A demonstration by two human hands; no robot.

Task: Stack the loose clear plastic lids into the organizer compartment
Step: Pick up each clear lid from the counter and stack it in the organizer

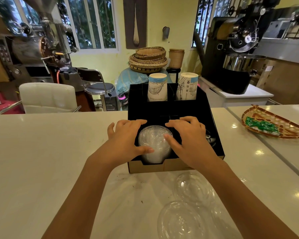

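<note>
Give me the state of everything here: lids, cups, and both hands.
Lid stack: in the organizer's front-left compartment.
Near lid: loose on counter.
Far lid: loose on counter.
Left cups: upside down in back compartment.
Right cups: upside down in back compartment.
Left hand: grips lid stack.
Right hand: holds lid stack, thumb on top.

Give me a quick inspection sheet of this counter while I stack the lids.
Surface: pale countertop, glossy, a few specks.
Job's things: lid stack in the front-left compartment of the black organizer; two loose lids on the counter in front.
Clutter: woven tray at right; paper cups in rear compartments.
Grippers: left hand and right hand cup the lid stack.
Cables: nothing seen on the counter.
Surroundings: coffee roaster, baskets, white chair.
</note>
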